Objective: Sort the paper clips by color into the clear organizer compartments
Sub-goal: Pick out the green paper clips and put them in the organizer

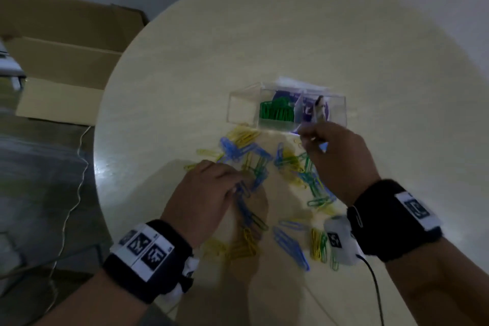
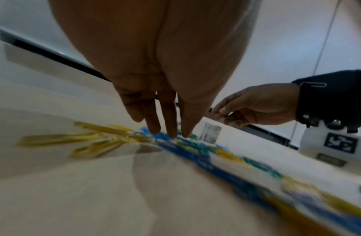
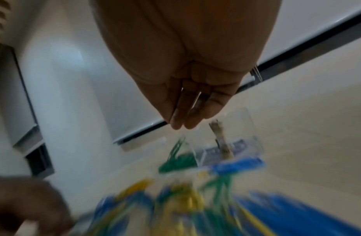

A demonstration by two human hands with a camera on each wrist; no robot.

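Three colours of paper clips (image 1: 267, 174), yellow, blue and green, lie loose on the bench (image 1: 185, 61) in front of you, just short of the clear organizer (image 1: 287, 107). A bunch of green clips (image 1: 276, 112) already sits in its middle compartment; the left one looks bare, and the right one shows only a printed label. Your left hand (image 1: 203, 194) rests on the pile, its grip open with straight fingers (image 2: 171, 121) touching blue clips. Your right hand (image 1: 338, 159) hovers at the organizer's near edge by the right compartment, fingertips (image 3: 179, 121) drawn together; whether that grip holds a clip you cannot tell, the view being blurred. A cardboard box (image 1: 60, 61) stands on the floor to your left.
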